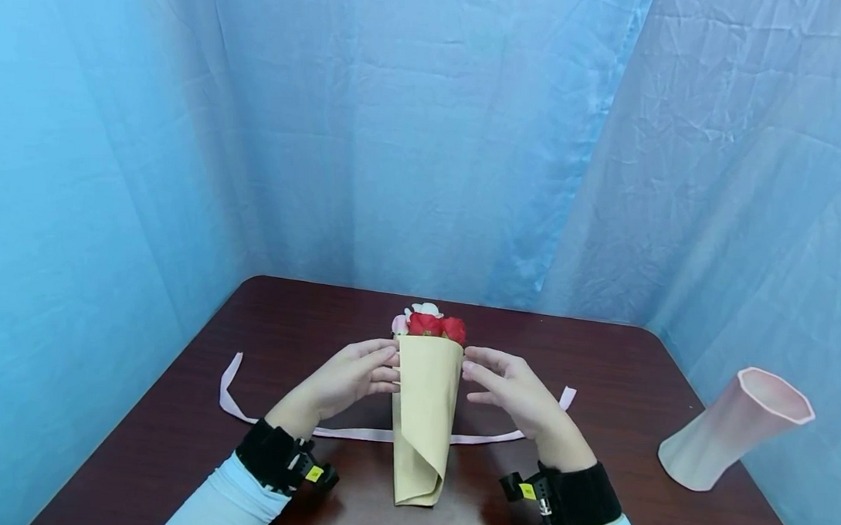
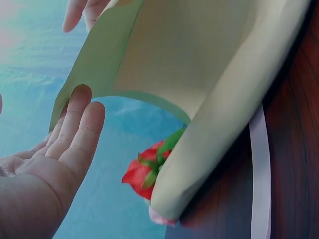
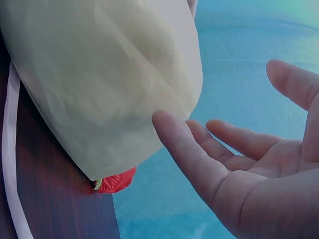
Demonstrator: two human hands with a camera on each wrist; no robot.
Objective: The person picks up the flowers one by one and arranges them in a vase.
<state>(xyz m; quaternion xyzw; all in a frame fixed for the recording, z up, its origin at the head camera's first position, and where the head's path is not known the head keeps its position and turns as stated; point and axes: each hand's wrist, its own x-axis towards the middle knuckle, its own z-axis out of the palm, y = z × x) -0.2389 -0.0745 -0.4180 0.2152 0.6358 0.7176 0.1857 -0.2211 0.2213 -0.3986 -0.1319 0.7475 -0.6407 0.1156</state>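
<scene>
A bouquet of red roses (image 1: 453,328), with white and pink blooms behind, lies on the table wrapped in pale yellow paper (image 1: 425,417). The paper is rolled into a cone, narrow end toward me. My left hand (image 1: 361,376) is at the paper's upper left edge. In the left wrist view its straight fingers (image 2: 82,129) touch the loose paper flap (image 2: 107,55). Across from it, my right hand (image 1: 510,385) has its fingers (image 3: 174,134) extended by the paper's right side; whether they touch it I cannot tell. Beneath the bouquet runs a pale pink ribbon (image 1: 355,433).
A pink and white vase (image 1: 731,432) stands at the right side of the dark brown table (image 1: 307,320). Blue cloth (image 1: 425,139) hangs behind and along both sides. The ribbon's ends stretch out left and right past my wrists.
</scene>
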